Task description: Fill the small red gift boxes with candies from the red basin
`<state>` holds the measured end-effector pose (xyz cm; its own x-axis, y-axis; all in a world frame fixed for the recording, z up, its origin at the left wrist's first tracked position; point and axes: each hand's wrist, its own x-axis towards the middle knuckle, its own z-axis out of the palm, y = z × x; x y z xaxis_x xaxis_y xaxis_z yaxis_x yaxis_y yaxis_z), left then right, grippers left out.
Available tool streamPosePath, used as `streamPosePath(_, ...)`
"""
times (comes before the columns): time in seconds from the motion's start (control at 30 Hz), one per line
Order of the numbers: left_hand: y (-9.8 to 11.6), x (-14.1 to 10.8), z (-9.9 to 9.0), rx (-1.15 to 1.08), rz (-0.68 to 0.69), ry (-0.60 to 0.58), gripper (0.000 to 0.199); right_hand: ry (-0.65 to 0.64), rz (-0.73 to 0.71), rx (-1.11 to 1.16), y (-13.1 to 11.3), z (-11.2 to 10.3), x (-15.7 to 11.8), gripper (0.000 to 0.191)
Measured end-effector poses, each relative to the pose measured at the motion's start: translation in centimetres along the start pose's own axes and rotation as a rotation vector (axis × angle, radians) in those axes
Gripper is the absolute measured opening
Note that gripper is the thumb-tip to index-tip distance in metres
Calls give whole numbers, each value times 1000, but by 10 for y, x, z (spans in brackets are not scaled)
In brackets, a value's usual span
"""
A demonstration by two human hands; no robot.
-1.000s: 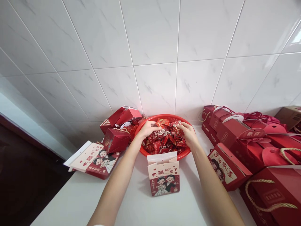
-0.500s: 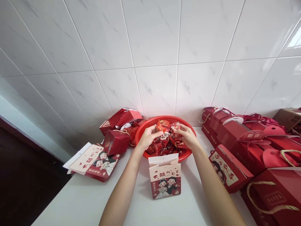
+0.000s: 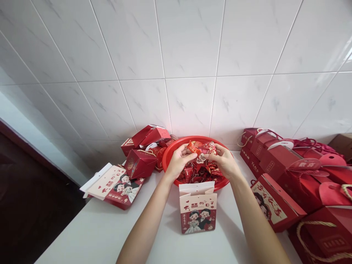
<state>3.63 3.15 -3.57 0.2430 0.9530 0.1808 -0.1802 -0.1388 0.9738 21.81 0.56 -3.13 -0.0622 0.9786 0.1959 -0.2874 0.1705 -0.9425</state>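
Red-and-gold wrapped candies [image 3: 201,158] are held between my two hands, above a red plastic basket [image 3: 168,151]. My left hand [image 3: 178,162] is closed, thumb and fingers pinching candies from the left. On the right side my right hand [image 3: 224,162] is closed round candies too, its thumb pointing inward. More red wrapped candies [image 3: 196,176] fill the basket below. Just in front of the basket stands an upright paper gift box [image 3: 198,216] with a cartoon couple on it, its top flaps raised. Neither hand touches this box.
At left, a cartoon-couple box [image 3: 118,189] lies tilted beside several red boxes [image 3: 141,164]. Many red gift boxes with rope handles [image 3: 294,172] are crowded along the right. A tiled wall [image 3: 189,106] rises behind the white table [image 3: 82,231].
My hands have drawn closer together, with the candies gathered between them. The whole view has shifted slightly, so things appear farther right.
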Motion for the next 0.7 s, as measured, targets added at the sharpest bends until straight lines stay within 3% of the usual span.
streamPosePath(0.17,5,0,-2,-90,-94,52,55,57,-9,-35,-11,-2,-5,42)
streamPosePath(0.3,6,2,-6,-26,-112,70,43,126,-31,-40,-22,-5,-8,42)
streamPosePath(0.4,5,2,-8,62,-150,15,36,168,-71,-44,-29,-10,-10,42)
streamPosePath(0.5,4,2,-3,166,-183,-131,30,194,-119,-52,-34,-14,-12,39)
streamPosePath(0.7,-8,15,20,610,-253,-749,17,212,-190,-48,-41,-20,-16,35)
